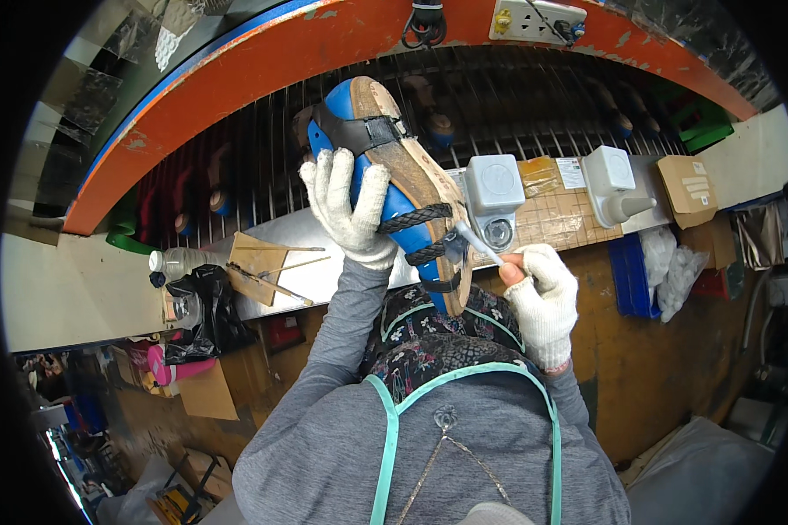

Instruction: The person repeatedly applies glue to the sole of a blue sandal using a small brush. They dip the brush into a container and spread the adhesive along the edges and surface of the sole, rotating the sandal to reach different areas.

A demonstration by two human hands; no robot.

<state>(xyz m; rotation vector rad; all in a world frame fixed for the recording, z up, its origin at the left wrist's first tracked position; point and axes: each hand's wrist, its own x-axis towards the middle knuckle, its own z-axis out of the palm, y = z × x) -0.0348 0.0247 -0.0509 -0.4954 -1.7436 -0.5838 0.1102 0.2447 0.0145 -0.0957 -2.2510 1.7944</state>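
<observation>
My left hand (350, 208), in a white knit glove, grips a sandal upper and sole (418, 171) built on a blue shoe last (397, 203). The sandal is held up and tilted, its tan, rough underside partly turned to the right. Dark braided straps (418, 216) cross the last, and a black heel piece wraps its upper end. In my right hand (541, 302), also gloved but with bare fingertips, a slim white-handled brush (481, 244) is pinched between thumb and fingers. Its tip meets the sandal's edge near the straps; the bristles are hard to make out.
Behind lies a conveyor of metal rods (534, 118) carrying more lasts, under an orange frame (236, 94). White containers (496, 182) stand on the ledge at right. Brushes (276, 284) lie on cardboard at left, beside a black bag (203, 306). A blue bin (630, 276) hangs at right.
</observation>
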